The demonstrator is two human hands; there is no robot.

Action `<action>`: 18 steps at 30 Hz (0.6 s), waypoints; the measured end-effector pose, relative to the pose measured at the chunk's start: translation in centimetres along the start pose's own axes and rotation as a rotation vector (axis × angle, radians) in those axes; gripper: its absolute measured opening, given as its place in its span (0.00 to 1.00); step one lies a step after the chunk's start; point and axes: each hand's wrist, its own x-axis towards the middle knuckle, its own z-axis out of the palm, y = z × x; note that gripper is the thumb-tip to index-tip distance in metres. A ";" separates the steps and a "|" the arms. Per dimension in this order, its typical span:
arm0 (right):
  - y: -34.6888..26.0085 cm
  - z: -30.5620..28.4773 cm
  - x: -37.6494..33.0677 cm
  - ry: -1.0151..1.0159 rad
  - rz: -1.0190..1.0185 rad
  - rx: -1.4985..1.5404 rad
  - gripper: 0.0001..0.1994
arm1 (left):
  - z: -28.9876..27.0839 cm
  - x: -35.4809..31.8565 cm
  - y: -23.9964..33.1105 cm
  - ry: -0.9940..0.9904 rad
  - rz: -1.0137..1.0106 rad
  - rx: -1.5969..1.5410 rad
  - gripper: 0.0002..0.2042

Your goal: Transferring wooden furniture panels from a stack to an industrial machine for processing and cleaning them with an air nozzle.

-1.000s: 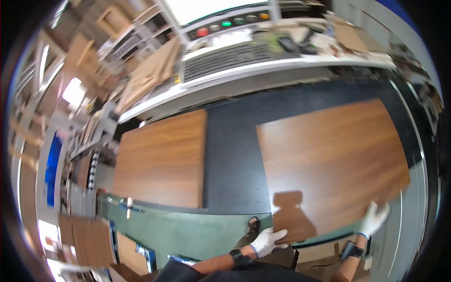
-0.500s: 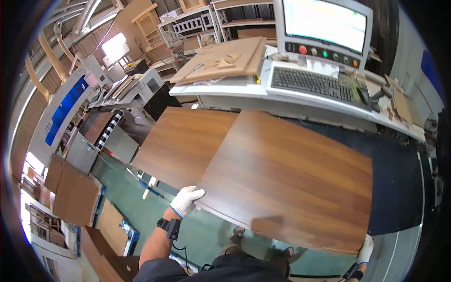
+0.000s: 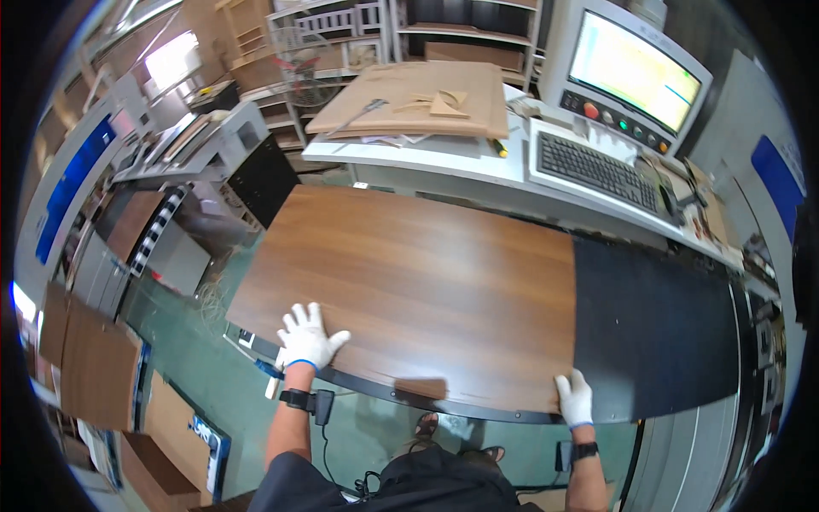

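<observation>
Both gloved grips, left hand (image 3: 307,339) flat & right hand (image 3: 574,398) hooked on edge, positioning walnut-look panel (image 3: 409,290) on black table (image 3: 657,324); next imo needs an even push w/ both.

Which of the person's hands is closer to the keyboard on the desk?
Right. The right hand grips the wooden panel's near right corner, below the keyboard. The left hand lies flat on the panel's near left part, farther from it.

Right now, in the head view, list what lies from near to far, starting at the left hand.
Left hand → wooden panel → white counter → tan boards → shelves.
</observation>
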 end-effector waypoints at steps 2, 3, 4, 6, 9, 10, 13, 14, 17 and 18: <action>-5.4 2.1 0.0 -0.012 -0.002 -0.051 0.22 | 0.2 2.3 -2.8 -0.026 -0.047 -0.009 0.55; -7.2 2.6 0.2 -0.035 0.044 -0.077 0.23 | -1.5 3.0 -3.1 -0.084 -0.049 -0.031 0.55; -8.1 3.7 0.4 -0.069 0.028 -0.108 0.25 | -0.8 3.9 -5.3 -0.038 -0.016 -0.057 0.54; -8.7 4.1 0.2 -0.118 0.032 -0.238 0.29 | 2.1 7.5 -7.6 -0.012 0.179 -0.026 0.52; -10.0 4.6 0.1 -0.267 -0.050 -0.223 0.32 | 4.2 9.5 -10.7 -0.017 0.173 -0.045 0.48; -9.2 5.6 -0.6 -0.135 -0.096 -0.147 0.30 | 3.9 10.1 -10.3 0.014 0.718 -0.714 0.37; -6.5 2.6 -3.1 -0.195 -0.120 -0.135 0.27 | -8.2 -1.5 -0.5 -0.216 0.276 -0.290 0.34; -5.4 2.0 -4.0 -0.149 -0.207 -0.073 0.26 | -8.0 -1.5 -0.4 -0.098 0.401 -0.412 0.33; -1.0 -4.8 -11.6 -0.043 -0.115 0.115 0.28 | -4.7 -0.3 5.9 0.092 0.461 -0.299 0.28; 1.2 -7.3 -15.0 0.093 0.017 0.183 0.27 | -6.0 -2.1 11.2 -0.162 0.539 -0.547 0.26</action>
